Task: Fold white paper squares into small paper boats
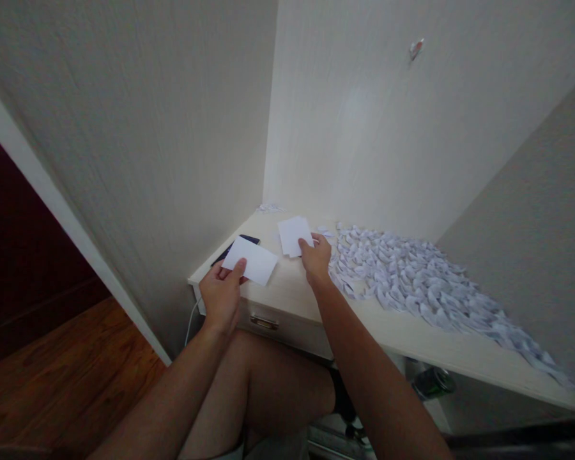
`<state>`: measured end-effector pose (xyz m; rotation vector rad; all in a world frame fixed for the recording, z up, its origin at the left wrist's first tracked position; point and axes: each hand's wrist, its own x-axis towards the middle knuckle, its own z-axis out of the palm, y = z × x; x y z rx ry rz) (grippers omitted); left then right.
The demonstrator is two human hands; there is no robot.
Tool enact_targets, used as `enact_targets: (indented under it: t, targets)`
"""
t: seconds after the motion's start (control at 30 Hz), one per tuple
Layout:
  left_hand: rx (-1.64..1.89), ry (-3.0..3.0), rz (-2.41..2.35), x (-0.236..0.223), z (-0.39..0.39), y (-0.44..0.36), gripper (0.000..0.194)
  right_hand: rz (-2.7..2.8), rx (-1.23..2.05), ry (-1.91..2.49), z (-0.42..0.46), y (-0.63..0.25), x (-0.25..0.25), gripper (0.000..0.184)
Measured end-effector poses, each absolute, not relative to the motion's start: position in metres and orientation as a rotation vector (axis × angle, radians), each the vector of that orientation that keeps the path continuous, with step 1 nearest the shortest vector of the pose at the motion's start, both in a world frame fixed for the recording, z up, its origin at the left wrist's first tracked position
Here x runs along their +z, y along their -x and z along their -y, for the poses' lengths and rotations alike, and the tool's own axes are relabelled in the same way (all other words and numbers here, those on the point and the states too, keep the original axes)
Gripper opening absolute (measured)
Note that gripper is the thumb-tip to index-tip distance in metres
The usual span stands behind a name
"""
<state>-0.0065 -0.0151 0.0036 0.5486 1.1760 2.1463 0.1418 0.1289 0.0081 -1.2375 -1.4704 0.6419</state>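
My left hand [224, 292] pinches a white sheet of paper [252, 258] near its lower left edge, thumb on top. The sheet is held tilted above the desk's left end, partly over a dark flat object [223, 253], perhaps a phone. Farther right, my right hand [316, 254] grips a small stack of white paper [294, 235] by its right side, thumb on top. The edges of that stack are slightly offset. The two papers are apart. Just right of my right hand, a wide heap of curled white paper pieces [412, 275] covers the desk.
The pale desk [278, 291] stands against walls and has a drawer with a metal handle [264, 322]. A few paper scraps [269, 207] lie in the back corner. A white cable [190, 322] hangs at the left edge. Under the desk is a dark green can-like object [434, 383].
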Motion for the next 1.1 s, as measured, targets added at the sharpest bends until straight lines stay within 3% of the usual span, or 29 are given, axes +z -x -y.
enact_targets:
  t: [0.13,0.33,0.5,0.63,0.7,0.83,0.93,1.0,1.1]
  targets:
    - [2.189,-0.474,-1.177,0.006,0.019,0.011,0.039,1.567,0.580,1.422,-0.164,-0.124,0.016,0.040]
    - [2.243,-0.483,-1.120,0.009,0.023,0.011,0.042,1.688,0.535,1.490,-0.172,-0.105,0.013,0.021]
    - [2.289,-0.509,-1.119,0.010,0.022,0.010,0.037,1.671,0.529,1.351,-0.152,-0.108,0.038,0.031]
    - [2.300,-0.415,-1.037,0.016,0.020,0.000,0.036,1.750,0.817,1.164,-0.092,-0.125,0.036,0.035]
    - [2.264,-0.405,-0.995,0.018,0.020,-0.010,0.036,1.711,1.234,0.893,-0.056,-0.130,0.026,0.033]
    - [2.022,-0.642,-0.923,0.013,0.023,-0.027,0.038,1.389,1.319,0.777,-0.025,-0.135,0.022,0.026]
    - [1.799,-0.953,-0.893,0.005,0.028,-0.024,0.060,1.231,1.329,0.778,-0.039,-0.160,0.045,0.027]
    - [1.705,-1.118,-0.850,0.002,0.030,-0.017,0.085,1.411,1.372,0.848,-0.052,-0.186,0.065,0.026]
    - [1.588,-1.246,-0.812,0.001,0.032,-0.013,0.098,1.814,1.358,0.934,-0.060,-0.218,0.086,0.016]
